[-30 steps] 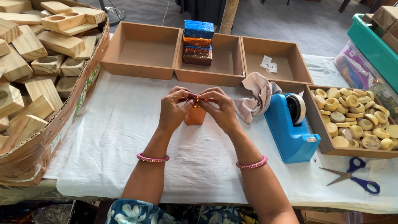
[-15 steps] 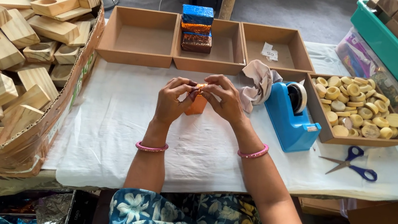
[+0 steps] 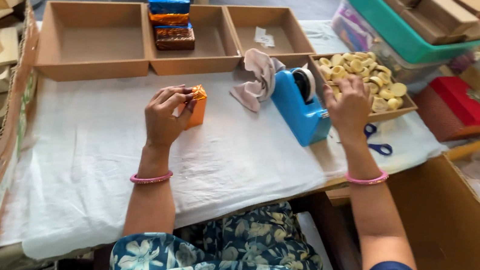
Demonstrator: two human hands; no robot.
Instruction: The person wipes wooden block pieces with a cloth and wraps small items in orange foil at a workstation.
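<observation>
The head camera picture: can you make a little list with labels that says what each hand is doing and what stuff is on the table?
left hand: holds the small orange foil-wrapped block upright on the white table cover
right hand: at the blue tape dispenser, apart from the block
wrapped stack: blue, orange and brown foil blocks in the middle cardboard tray
round pieces: pale discs filling the tray behind the dispenser
scissors: blue handles, partly hidden by the right wrist
cloth: crumpled beside the dispenser
</observation>
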